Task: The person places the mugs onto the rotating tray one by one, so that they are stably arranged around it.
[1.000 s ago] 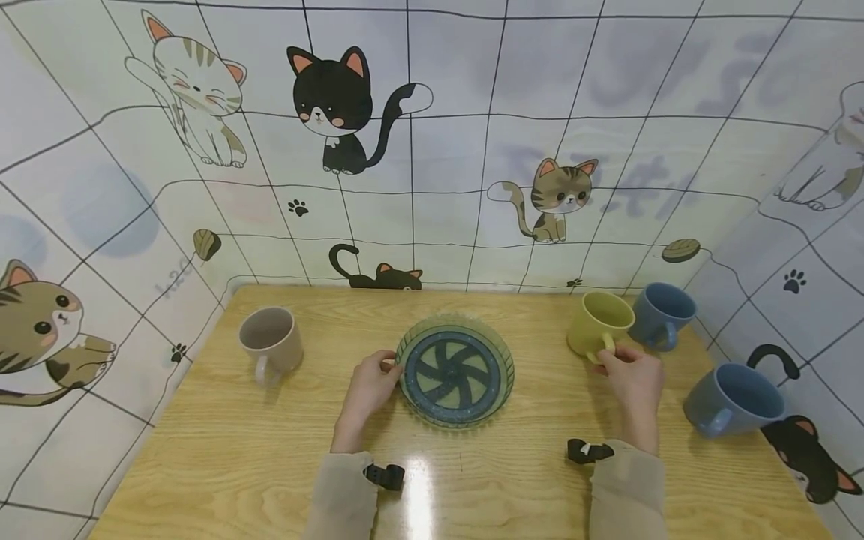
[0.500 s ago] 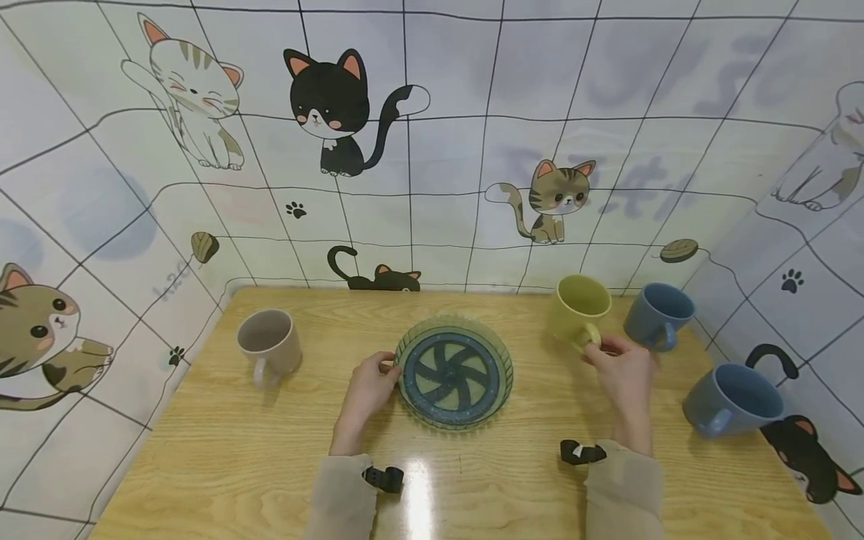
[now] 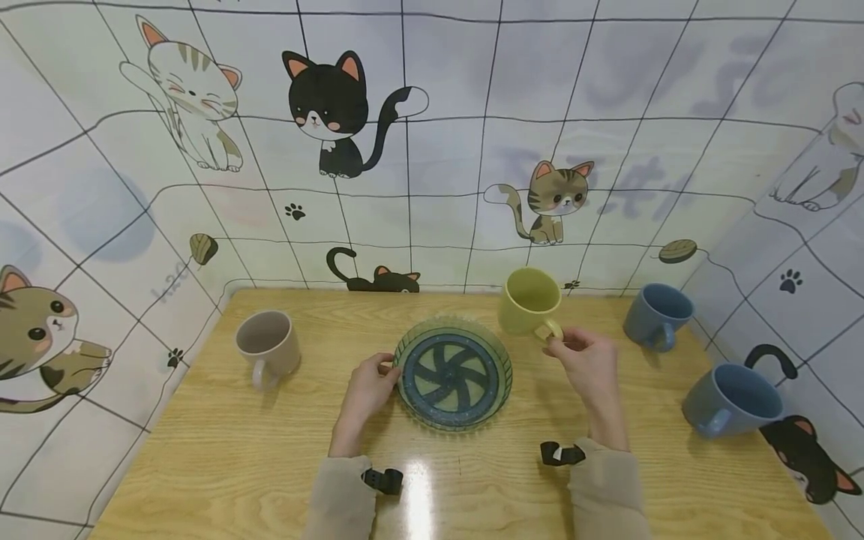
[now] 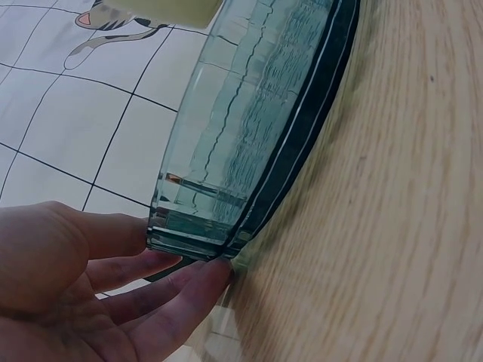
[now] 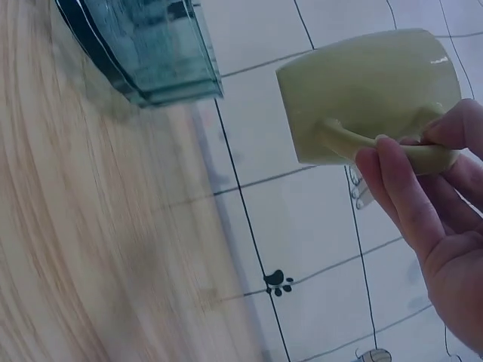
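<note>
A yellow mug (image 3: 529, 301) is held in the air just right of and behind the glass dish (image 3: 502, 390). My right hand (image 3: 586, 367) pinches its handle between thumb and fingers. Daylight shows between the mug (image 5: 370, 94) and the table in the right wrist view. The dish has clear greenish ribbed walls and a dark blue swirl on its base; it lies on the table. At its left side, my left hand (image 3: 367, 390) holds the wall (image 4: 241, 98), thumb at the rim and fingertips near the base in the left wrist view.
A pinkish-beige mug (image 3: 273, 349) stands upright at the left of the wooden table (image 3: 223, 465). To the right are two blue mugs, one (image 3: 651, 319) at the back corner and another (image 3: 702, 401) nearer the right edge. Cat-printed sheeting (image 3: 445, 150) walls the table's back and sides.
My right hand has carried the yellow mug leftward, away from the back blue mug and up close to the dish. The left hand and the dish have stayed put.
</note>
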Motion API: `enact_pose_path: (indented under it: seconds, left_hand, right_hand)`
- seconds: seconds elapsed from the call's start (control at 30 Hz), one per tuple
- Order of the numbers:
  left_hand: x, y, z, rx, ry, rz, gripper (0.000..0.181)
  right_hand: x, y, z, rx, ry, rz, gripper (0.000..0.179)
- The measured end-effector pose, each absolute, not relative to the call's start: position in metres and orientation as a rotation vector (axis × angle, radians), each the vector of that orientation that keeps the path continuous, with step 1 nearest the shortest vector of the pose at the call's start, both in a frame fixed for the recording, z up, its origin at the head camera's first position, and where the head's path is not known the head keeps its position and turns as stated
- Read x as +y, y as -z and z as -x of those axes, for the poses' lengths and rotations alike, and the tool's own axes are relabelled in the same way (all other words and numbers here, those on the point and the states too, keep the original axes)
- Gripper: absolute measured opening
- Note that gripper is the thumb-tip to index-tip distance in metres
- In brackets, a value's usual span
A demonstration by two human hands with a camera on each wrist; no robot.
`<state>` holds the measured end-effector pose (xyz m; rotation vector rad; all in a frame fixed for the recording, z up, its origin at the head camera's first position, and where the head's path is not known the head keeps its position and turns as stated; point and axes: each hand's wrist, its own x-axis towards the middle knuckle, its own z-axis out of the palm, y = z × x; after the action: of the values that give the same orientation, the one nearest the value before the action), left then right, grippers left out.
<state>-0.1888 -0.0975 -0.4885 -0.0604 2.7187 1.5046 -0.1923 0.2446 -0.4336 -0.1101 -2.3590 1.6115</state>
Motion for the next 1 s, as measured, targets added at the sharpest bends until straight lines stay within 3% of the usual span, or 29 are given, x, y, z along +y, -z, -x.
enact_pose_path:
  seconds: [0.6,1.0]
  left_hand:
    - [-0.097,0.486,0.188,2.730,-1.502,0.071,0.033]
    - [-0.098,0.487,0.188,2.722,-1.510,0.056,0.034]
  right_hand:
    - [0.216,0.459,0.216,-2.342,-1.935,-0.304,0.017]
    - [0.216,0.465,0.247,-2.563,-1.855,-0.448,0.022]
